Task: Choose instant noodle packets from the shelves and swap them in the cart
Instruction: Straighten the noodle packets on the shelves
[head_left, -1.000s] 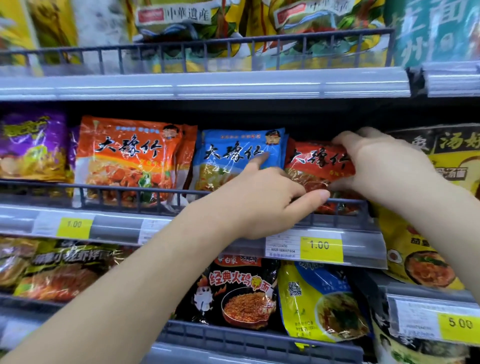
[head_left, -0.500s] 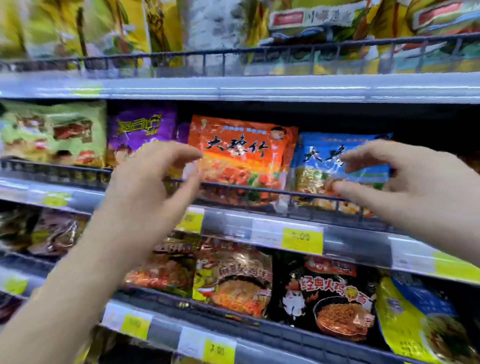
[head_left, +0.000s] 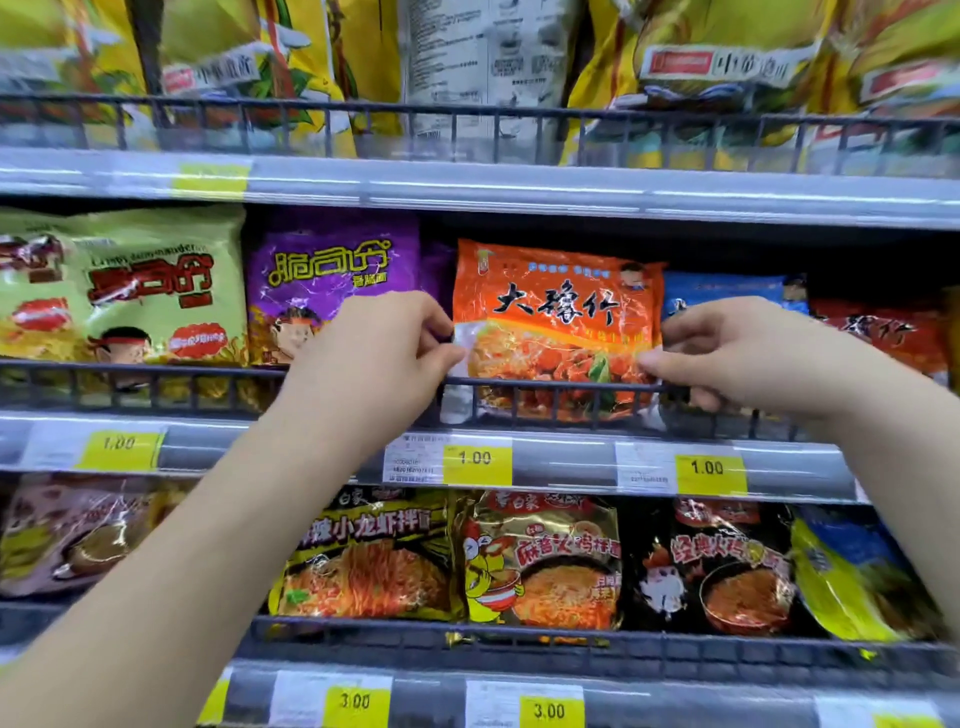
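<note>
Supermarket shelving fills the view, three tiers fronted by dark wire rails (head_left: 519, 384) and yellow price tags. On the middle tier, the left hand (head_left: 374, 364) pinches the left edge of an orange noodle packet (head_left: 556, 332) between thumb and fingers, and the right hand (head_left: 748, 358) pinches its right edge the same way, so both hands are clamped on the one packet, well apart from each other with the packet between them. It stands upright behind the rail, its lower part showing through the bars. Half a second ago the hands were spread and loose, the left near this packet's left side and the right over the blue one; now both have closed on the orange packet, and the view has swung left so it sits near the centre. Just left of it stands a purple packet (head_left: 332, 270), partly hidden by the left hand, then a green packet (head_left: 135, 280). To the right, a blue packet (head_left: 727, 291) peeks above the right hand, with a red packet (head_left: 883, 327) beyond it. Above, the top tier holds tall yellow bags (head_left: 727, 57) and one turned to show its white back. Below, the lower tier carries a yellow-and-black packet (head_left: 363, 561), a gold packet (head_left: 545, 561), a black packet (head_left: 717, 571) and a yellow-and-blue one at the far right. Price tags (head_left: 475, 458) under the middle tier read 1.00; those under the lower tier read 3.00.
</note>
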